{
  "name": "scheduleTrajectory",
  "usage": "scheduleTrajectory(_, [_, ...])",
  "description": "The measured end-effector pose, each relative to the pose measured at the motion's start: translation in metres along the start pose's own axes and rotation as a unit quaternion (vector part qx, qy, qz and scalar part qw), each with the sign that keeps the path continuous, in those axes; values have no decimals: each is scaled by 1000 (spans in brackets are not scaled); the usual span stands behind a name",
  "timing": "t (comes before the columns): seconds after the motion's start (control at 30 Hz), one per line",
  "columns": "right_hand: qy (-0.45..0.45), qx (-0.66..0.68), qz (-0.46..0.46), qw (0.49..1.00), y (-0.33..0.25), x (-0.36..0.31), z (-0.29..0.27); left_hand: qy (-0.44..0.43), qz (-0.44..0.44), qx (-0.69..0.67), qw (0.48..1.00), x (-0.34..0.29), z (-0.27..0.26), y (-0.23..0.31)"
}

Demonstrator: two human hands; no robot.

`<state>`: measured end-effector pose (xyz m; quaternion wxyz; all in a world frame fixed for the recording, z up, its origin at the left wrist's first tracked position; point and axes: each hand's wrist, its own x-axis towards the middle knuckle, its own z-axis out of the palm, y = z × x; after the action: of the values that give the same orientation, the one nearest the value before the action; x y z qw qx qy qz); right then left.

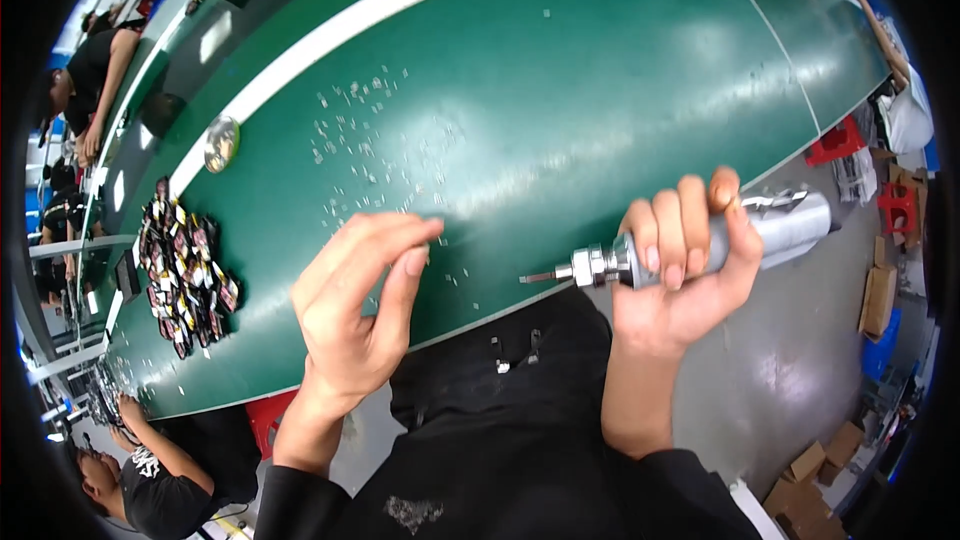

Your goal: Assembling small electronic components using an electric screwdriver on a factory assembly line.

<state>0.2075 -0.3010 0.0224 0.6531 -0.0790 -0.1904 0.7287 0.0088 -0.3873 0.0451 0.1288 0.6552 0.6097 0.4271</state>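
Observation:
My right hand [690,260] is wrapped round a silver cylindrical rotary tool [715,240] with a collet and a thin bit [538,278] pointing left. That bit hangs over the table's near edge. My left hand [355,300] is raised over the table, its thumb and forefinger drawn together in a loose pinch. Whatever may be between those fingertips is too small to make out. Many tiny clear pieces [365,135] lie scattered on the green table [600,70] beyond my left hand.
A heap of small dark wrapped parts [185,270] sits on the table at left, with a round clear dish [221,144] farther back. A co-worker [150,470] sits at lower left. Red stools [835,142] and cardboard boxes [878,285] stand on the floor at right.

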Motion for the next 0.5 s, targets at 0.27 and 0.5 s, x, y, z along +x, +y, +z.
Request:
scheduleTrajectory(0.27, [112, 51, 40, 992, 18, 5, -15, -31, -86, 149, 985, 139, -10, -105])
scheduleTrajectory(0.5, [68, 6, 37, 997, 20, 2, -23, -12, 11, 255, 967, 247, 67, -118])
